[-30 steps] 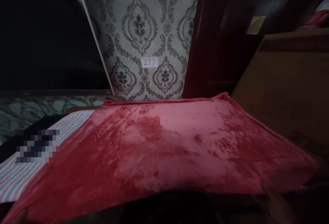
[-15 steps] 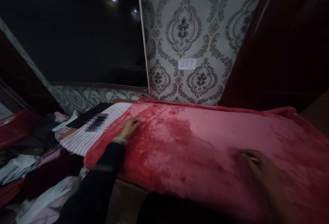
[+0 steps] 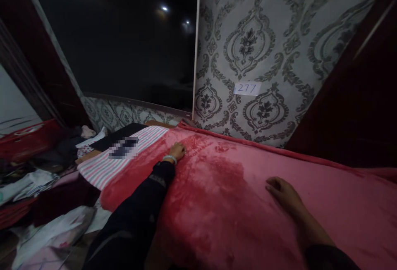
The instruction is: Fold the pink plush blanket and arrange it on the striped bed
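A red and pink plush blanket (image 3: 217,187) lies spread over a long surface along the wall. My left hand (image 3: 178,151), with a pale bracelet at the wrist, rests on its darker red left part. The fingers there are curled down, and whether they pinch any of the fabric is hidden. To the right, my right hand (image 3: 283,195) is over the lighter pink part, its fingers loosely bent and the thumb apart from them. Nothing shows in that hand. Left of the blanket lies a striped cloth (image 3: 93,170), with a dark pixelated patch over it.
A large dark screen (image 3: 124,46) hangs behind the left part. Patterned wallpaper (image 3: 248,42) carries a paper label (image 3: 247,88) reading 277. Heaped clothes (image 3: 58,228) and a red bag (image 3: 31,142) are at left. A dark red panel (image 3: 350,108) stands at right.
My left hand has moved right along the blanket. My right hand has moved left and come into sharper view. The camera view has turned left.
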Demonstrator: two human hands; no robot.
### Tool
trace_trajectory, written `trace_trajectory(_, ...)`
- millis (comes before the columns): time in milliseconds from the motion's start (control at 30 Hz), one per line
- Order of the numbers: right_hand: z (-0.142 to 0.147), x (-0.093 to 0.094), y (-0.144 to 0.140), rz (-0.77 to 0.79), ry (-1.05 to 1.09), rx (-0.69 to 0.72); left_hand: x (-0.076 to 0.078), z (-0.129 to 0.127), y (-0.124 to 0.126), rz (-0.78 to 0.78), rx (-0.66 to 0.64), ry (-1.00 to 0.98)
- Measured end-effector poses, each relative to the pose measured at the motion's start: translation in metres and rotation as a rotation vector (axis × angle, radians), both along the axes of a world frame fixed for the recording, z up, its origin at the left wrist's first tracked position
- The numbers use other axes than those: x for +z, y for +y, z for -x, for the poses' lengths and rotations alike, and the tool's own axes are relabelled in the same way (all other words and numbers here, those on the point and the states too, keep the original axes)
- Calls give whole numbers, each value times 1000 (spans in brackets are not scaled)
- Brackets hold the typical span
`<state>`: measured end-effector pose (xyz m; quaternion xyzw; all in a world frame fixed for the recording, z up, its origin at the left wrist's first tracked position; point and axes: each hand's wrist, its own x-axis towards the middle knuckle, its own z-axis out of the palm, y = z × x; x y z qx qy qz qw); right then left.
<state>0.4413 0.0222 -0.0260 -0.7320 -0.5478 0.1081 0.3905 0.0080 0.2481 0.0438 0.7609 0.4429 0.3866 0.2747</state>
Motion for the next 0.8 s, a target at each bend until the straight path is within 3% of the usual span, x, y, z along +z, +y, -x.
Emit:
trace_trajectory(167,1,-16,0,-42,-122,-13,-8,-3,11,-71,22,55)
trace_trajectory(400,7,-17,3,-109,-270,-71,-3,-4,20,-165,33,21)
trace_trajectory(633,18,1,-3,-209,-266,-215,10,-3,10,-206,84,-124)
trace_trajectory(800,19,15,-12,-257,-245,-261,19,-1,3,-72,102,-279)
